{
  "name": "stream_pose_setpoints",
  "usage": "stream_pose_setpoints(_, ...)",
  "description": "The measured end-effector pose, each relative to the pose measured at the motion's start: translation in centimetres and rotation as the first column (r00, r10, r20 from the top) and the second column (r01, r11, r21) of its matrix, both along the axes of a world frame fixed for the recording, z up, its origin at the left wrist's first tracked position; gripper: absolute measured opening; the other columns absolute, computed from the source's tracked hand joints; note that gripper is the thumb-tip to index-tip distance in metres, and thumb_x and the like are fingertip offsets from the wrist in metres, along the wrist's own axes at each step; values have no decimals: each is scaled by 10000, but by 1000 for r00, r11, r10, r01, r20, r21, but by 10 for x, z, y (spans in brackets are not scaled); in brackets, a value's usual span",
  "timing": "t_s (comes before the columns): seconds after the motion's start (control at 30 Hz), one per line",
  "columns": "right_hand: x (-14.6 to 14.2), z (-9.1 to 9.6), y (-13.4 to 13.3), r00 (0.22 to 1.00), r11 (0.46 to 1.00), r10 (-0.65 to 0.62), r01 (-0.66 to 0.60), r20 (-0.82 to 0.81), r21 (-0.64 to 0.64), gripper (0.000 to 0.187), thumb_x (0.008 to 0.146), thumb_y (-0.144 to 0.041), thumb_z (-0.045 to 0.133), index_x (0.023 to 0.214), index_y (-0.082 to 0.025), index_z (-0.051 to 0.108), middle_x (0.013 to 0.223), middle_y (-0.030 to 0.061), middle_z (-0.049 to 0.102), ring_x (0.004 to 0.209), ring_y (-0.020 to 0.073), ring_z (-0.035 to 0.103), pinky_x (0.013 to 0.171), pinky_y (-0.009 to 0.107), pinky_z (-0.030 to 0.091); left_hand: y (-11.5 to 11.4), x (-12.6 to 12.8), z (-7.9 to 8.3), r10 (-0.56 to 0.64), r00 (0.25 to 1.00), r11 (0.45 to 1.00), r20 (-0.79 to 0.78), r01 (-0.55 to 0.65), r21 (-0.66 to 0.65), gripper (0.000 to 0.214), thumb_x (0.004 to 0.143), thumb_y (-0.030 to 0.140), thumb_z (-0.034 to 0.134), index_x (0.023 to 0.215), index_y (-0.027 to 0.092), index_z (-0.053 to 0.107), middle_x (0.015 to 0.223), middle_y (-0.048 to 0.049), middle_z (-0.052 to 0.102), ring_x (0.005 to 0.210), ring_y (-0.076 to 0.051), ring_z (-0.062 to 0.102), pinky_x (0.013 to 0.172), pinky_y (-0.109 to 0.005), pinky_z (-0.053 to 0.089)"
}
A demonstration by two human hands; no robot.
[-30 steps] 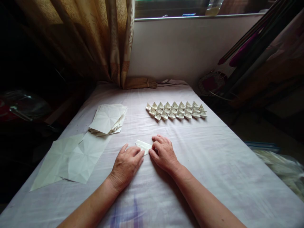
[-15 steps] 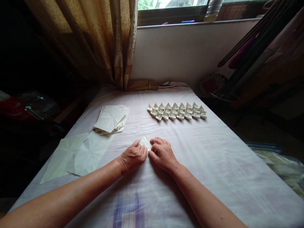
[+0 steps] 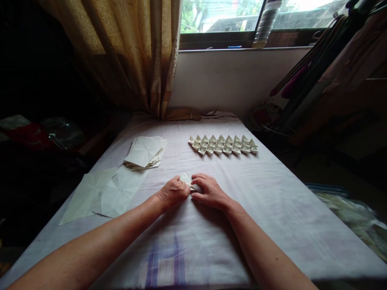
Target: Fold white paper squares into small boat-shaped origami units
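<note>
A small folded piece of white paper lies between my two hands, mostly covered by the fingers. My left hand is closed on its left and near side, knuckles up. From the right, my right hand has its curved fingers and thumb around the paper's right end. Beyond them to the right stand rows of folded paper boats, set close together. To the left is a stack of creased paper sheets, and nearer me two loose creased sheets overlap.
A pale cloth with purple stripes covers the table. Behind hang a gold curtain and a window with a clear bottle on its sill. A plastic bag lies low beyond the right edge.
The view has tilted up slightly, showing more of the window. My right fingers have shifted and spread a little on the paper; my left hand stays closed on it.
</note>
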State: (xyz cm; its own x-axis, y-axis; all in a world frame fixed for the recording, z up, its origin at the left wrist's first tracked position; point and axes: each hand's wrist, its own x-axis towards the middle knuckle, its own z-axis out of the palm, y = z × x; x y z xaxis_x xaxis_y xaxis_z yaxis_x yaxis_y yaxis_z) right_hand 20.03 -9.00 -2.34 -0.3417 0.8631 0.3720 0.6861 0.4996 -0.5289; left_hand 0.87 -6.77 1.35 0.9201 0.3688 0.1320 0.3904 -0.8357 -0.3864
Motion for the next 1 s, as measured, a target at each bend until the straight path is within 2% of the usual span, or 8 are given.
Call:
stream_pose_setpoints(0.07,3,-1,1,999,999,35,-36,21,35,306,711,-184,749,1001,-273,707,1204,47,684,1125,219,620,981,388,430,1,-3,1,5,1000,1000,25,-4,-21,240,849,-20,421,741,137,568,643,-84,636,565,-215,590,607,-358,401)
stream_pose_setpoints(0.2,1,-1,4,998,993,25,-31,52,117,114,825,-175,658,851,-265,722,1084,54,735,991,203,672,976,411,413,0,-10,2,41,993,997,107,-35,-63,216,879,45,470,727,149,583,680,-64,662,579,-198,604,630,-353,408)
stream_pose_setpoints(0.37,-12,10,-5,996,977,57,-69,66,202,133,830,-161,607,817,-247,706,1023,32,753,1002,197,668,1025,418,369,-9,-16,-3,164,951,982,262,-132,-134,149,906,144,541,793,171,635,760,-33,705,727,-194,658,810,-381,429)
stream_pose_setpoints(0.47,-17,15,-11,994,973,107,-109,23,206,116,850,-215,602,824,-253,708,965,19,762,945,180,684,996,381,407,-13,-17,-10,224,913,969,340,-169,-182,146,887,95,562,814,183,653,764,-12,717,734,-173,669,825,-359,441)
stream_pose_setpoints(0.53,-15,15,-11,996,984,72,-61,-57,168,122,868,-271,603,811,-253,710,925,22,764,877,168,695,935,342,459,-12,-20,-14,237,892,964,385,-166,-210,140,884,97,570,846,189,668,778,-12,729,732,-168,675,787,-335,463)
stream_pose_setpoints(0.7,5,5,1,970,971,-208,220,-126,94,215,904,-225,497,944,-217,708,996,81,750,935,218,686,882,379,491,-1,-28,-21,161,866,966,474,-40,-256,210,894,84,539,907,219,698,866,-7,763,781,-136,704,793,-288,512)
stream_pose_setpoints(0.83,11,3,0,972,973,-228,230,-56,28,233,790,-129,561,942,-231,706,927,41,756,883,215,679,847,358,497,8,-27,-26,77,845,965,529,71,-254,217,939,128,499,948,211,700,975,-34,770,919,-138,714,880,-302,520)
stream_pose_setpoints(1.0,10,5,-10,967,966,-255,255,-17,-33,252,763,-79,543,885,-231,703,872,36,746,824,210,656,796,335,492,18,-20,-26,3,859,949,512,159,-273,214,953,145,485,941,205,690,1017,-26,767,944,-136,712,937,-316,503)
